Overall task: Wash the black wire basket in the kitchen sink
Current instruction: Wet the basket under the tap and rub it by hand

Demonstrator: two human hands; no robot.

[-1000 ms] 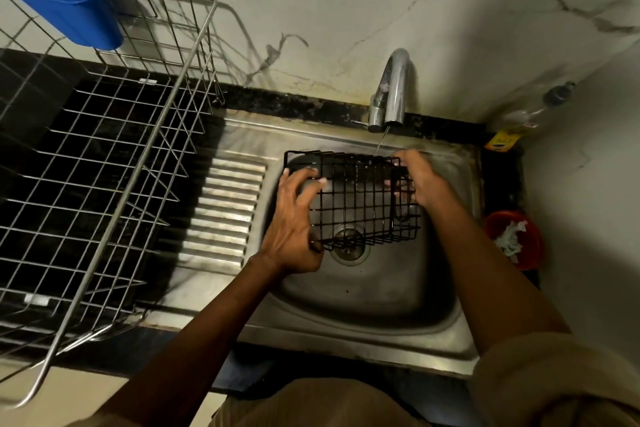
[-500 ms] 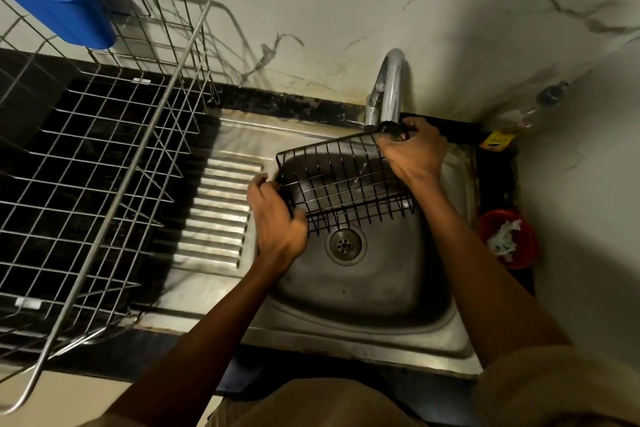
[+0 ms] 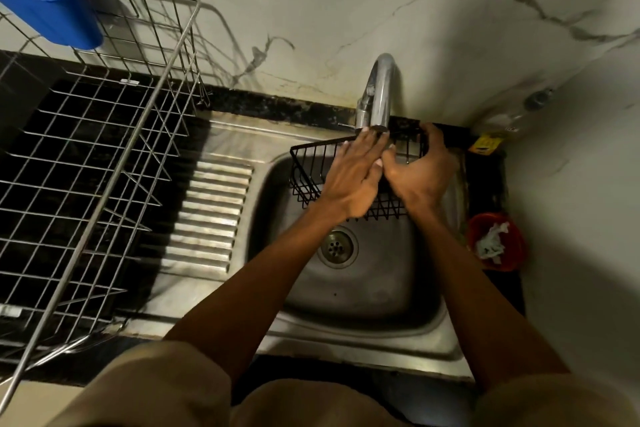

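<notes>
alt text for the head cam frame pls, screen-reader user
Seen from above, a person holds a black wire basket over a steel sink under the tap: the right hand grips its far right end, and the left hand lies flat with fingers straight across it. An empty wire dish rack stands to the left.

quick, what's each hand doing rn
Left hand: open, straight fingers laid across the black wire basket.
Right hand: gripping the basket's far right rim.

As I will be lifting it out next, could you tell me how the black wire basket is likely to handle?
The black wire basket probably stays rigid, its grid keeping shape in the right hand. Open mesh suggests it is light. Under the chrome tap it may be slippery.
</notes>
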